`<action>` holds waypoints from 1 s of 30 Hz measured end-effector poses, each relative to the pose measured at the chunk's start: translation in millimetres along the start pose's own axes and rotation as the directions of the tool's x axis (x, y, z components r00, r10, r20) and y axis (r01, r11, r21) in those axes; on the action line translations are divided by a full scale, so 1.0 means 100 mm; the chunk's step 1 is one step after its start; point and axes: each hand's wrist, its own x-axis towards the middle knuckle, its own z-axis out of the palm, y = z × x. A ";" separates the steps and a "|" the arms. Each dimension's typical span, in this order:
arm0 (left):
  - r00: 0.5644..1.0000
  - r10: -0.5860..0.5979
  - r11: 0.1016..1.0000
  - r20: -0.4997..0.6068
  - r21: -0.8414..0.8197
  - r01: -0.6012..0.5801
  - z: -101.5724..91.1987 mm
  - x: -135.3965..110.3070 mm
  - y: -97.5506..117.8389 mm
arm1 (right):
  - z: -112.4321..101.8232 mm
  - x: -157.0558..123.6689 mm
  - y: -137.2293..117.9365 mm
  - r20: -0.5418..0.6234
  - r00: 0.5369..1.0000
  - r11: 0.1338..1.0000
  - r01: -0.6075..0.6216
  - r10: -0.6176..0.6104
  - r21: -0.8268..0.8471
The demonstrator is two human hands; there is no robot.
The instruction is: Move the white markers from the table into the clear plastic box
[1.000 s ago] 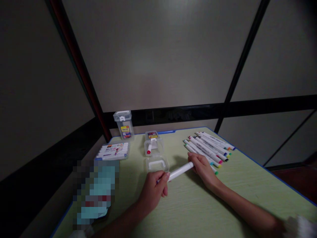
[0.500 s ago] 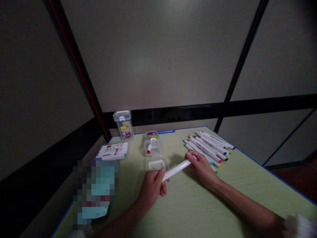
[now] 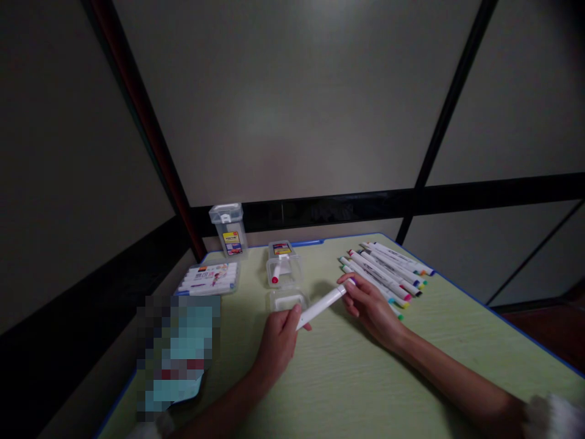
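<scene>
A white marker (image 3: 322, 306) with a purple end slants across the table between my hands. My left hand (image 3: 280, 341) is closed around its lower end, thumb on top. At the upper, purple end, my right hand (image 3: 368, 305) has thumb and fingertips on the marker. Just beyond my left hand lies the lid (image 3: 289, 300) of an opened clear plastic case (image 3: 284, 271). One white marker with a red end (image 3: 276, 273) rests inside that case. Several white markers with coloured ends (image 3: 384, 271) lie in a loose spread beyond my right hand.
A clear lidded box (image 3: 232, 235) stands upright at the back left. In front of it lies a flat case of white markers (image 3: 209, 279). A pixelated bluish object (image 3: 183, 353) is at the left edge. A wall (image 3: 292, 122) rises behind the table (image 3: 347, 384).
My right hand's grip has loosened slightly and slid toward the marker's tip, showing more of the purple end. The marker is tilted a little more steeply. My left hand keeps its hold.
</scene>
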 end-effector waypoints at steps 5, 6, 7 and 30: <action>0.999 0.028 0.999 -0.018 0.034 -0.027 0.00 0.02 -0.03 | 0.00 0.01 0.01 0.002 1.000 0.999 0.019 -0.018 -0.045; 0.999 0.029 0.999 -0.018 0.038 -0.029 0.00 0.03 -0.03 | 0.00 0.01 0.01 0.002 1.000 0.998 0.020 -0.020 -0.053; 0.999 0.030 0.999 -0.017 0.039 -0.029 0.00 0.03 -0.04 | 0.00 0.01 0.01 0.002 1.000 0.998 0.022 -0.022 -0.061; 0.998 0.067 0.993 -0.009 0.099 -0.065 0.01 0.03 -0.10 | -0.07 0.05 0.08 -0.098 0.995 0.985 -0.051 0.035 -0.164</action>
